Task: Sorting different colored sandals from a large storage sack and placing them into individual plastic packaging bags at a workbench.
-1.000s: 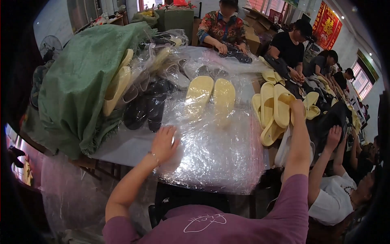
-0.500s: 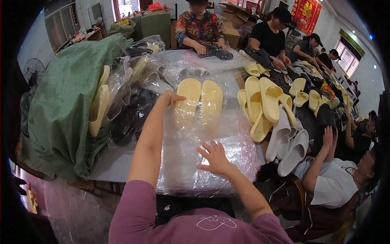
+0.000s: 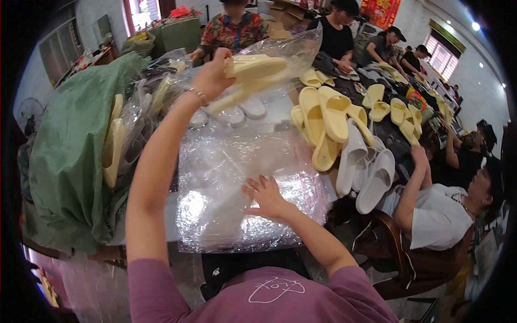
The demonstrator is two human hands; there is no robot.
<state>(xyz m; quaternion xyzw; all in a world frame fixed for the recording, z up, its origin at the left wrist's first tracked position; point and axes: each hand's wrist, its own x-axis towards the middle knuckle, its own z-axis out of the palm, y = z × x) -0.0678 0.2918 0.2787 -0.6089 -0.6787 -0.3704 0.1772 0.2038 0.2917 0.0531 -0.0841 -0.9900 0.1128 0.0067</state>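
My left hand [image 3: 214,74] is raised over the far side of the table, closed on a pair of pale yellow slippers [image 3: 258,65]. A clear plastic bag [image 3: 304,51] trails from the slippers to the right, and the lower slipper is smeared by motion. My right hand [image 3: 269,200] rests on or just above a stack of shiny clear plastic bags [image 3: 212,161], fingers spread, holding nothing. Beyond the stack, toes of white slippers [image 3: 232,115] show beneath the lifted pair.
Loose yellow slippers [image 3: 334,113] and white slippers [image 3: 375,183] pile up on the right. A green woven sack [image 3: 75,156] with bagged slippers beside it fills the left. Several people work around the table; one in a white shirt [image 3: 439,215] sits close on the right.
My left hand has lifted the yellow slippers off the bag stack, up and away toward the far left, uncovering white slippers. My right hand stays over the stack, while the view has shifted slightly.
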